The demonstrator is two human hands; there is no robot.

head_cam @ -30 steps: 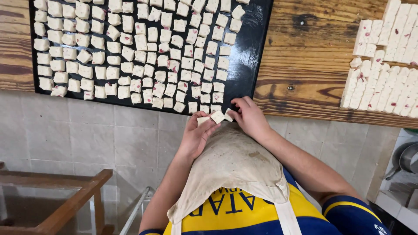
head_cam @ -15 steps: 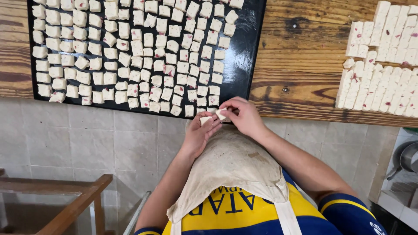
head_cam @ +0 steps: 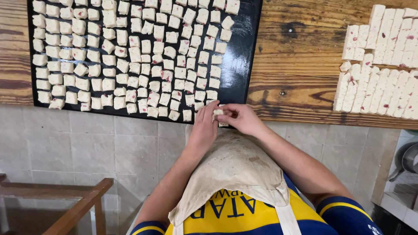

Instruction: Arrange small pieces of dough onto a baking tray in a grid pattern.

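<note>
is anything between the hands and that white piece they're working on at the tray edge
Nothing visible does. The left hand and right hand both already touch the small white piece, pinched between their fingertips at the near corner of the black tray.

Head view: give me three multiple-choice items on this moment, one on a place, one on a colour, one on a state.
1. Where do the uncut white strips lie?
A. on the bare wooden counter, right of the tray
B. on the black tray
C. on the tiled wall

2. What colour is the tray under the cut pieces?
A. white
B. black
C. red

3. What are the hands doing?
A. resting flat on the apron
B. lifting the tray
C. pinching one small white piece together

Answers: 1 A, the strips sit on wood beyond the tray's right edge. 2 B, black shows between the pieces. 3 C, left hand and right hand meet on it.
</note>
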